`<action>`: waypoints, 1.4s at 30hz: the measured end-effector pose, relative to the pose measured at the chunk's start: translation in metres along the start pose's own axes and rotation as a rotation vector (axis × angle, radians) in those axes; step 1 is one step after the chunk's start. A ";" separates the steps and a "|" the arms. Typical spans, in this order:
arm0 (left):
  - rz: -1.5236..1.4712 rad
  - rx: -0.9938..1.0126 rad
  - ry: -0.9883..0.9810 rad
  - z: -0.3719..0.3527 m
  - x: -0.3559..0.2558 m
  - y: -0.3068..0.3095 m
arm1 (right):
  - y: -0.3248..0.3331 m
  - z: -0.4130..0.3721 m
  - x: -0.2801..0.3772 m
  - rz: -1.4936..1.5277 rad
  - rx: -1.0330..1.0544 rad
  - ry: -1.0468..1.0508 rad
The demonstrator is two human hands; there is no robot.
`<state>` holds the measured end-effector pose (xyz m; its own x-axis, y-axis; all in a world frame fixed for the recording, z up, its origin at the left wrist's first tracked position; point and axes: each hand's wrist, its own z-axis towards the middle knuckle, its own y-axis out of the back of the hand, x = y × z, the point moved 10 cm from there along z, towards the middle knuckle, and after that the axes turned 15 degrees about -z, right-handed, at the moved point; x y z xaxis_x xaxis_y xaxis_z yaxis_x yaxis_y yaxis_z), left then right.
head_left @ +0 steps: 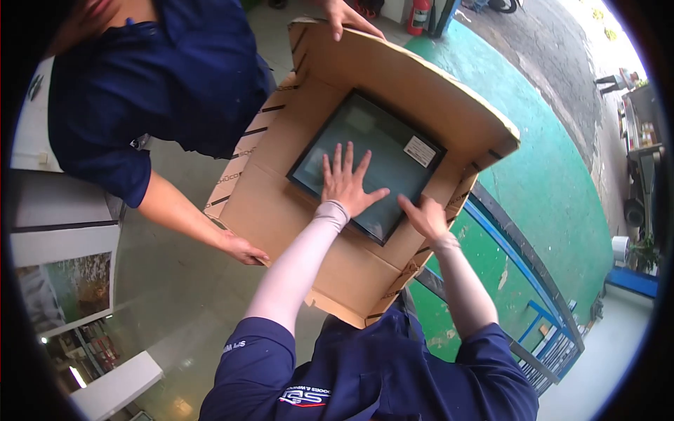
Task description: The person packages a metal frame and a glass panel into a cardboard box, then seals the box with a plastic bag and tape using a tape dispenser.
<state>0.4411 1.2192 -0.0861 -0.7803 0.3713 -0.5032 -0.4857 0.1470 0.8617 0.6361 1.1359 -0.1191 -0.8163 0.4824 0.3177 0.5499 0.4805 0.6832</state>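
A dark-framed glass panel (382,151) with a white label (420,151) lies in an open cardboard box (281,189). On the glass rests my left hand (345,181), its fingers spread wide. My right hand (427,219) is at the box's right side, by the panel's edge, thumb pointing to the panel and the other fingers hidden at the box wall. A co-worker's hand (242,249) holds the box's lower left edge, and the co-worker's other hand (347,17) touches its top edge.
The co-worker (161,77) stands at the upper left. A blue and black metal frame (519,266) is on the right, over the green floor (547,161). A red fire extinguisher (418,17) stands at the top. Another person (618,81) is far off.
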 end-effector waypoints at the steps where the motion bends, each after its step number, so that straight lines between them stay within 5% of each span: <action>1: 0.008 -0.003 -0.003 0.000 0.000 -0.001 | 0.033 -0.024 0.013 0.025 -0.024 0.123; 2: 0.005 -0.020 0.003 0.002 0.000 0.003 | 0.062 -0.047 0.025 0.045 -0.041 0.246; 4: 0.019 0.031 0.030 0.001 0.000 -0.001 | 0.180 -0.118 0.071 -0.189 -0.996 0.681; 6: 0.040 0.047 0.034 0.002 0.001 0.003 | 0.241 -0.131 0.106 -0.534 -1.194 0.564; 10: 0.037 0.064 0.052 0.000 0.001 0.000 | 0.169 -0.011 0.094 -0.461 -0.227 0.470; 12: 0.033 0.064 0.057 0.001 0.002 -0.001 | 0.149 -0.036 0.103 -0.386 -0.402 0.680; 17: 0.020 0.062 0.057 -0.010 0.009 0.000 | 0.046 -0.042 0.098 -0.684 -0.327 0.581; 20: -0.112 -0.005 0.027 -0.009 0.007 0.004 | -0.002 -0.031 0.093 -0.889 -0.497 0.456; 24: -0.130 -0.047 0.027 -0.015 0.013 0.005 | 0.001 -0.032 0.093 -0.833 -0.520 0.531; 26: -0.192 -0.154 -0.025 -0.013 0.015 0.013 | 0.021 -0.032 0.096 -0.828 -0.541 0.644; 28: -0.369 -0.322 -0.067 -0.019 0.027 0.025 | 0.071 -0.041 0.106 -0.801 -0.275 0.570; 32: -0.518 -0.338 0.028 -0.022 0.042 0.020 | 0.141 -0.016 0.125 -0.804 -0.397 0.592; 37: -0.271 -0.297 -0.005 -0.022 0.035 0.018 | 0.194 0.017 0.116 -0.808 -0.435 0.573; 42: -0.245 -0.315 0.017 -0.018 0.034 0.019 | 0.300 0.045 0.052 -0.657 -0.698 0.255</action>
<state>0.3985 1.2181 -0.0878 -0.6310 0.3449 -0.6949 -0.7535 -0.0595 0.6548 0.7662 1.3381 0.0726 -0.9804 0.0633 -0.1867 -0.1860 0.0169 0.9824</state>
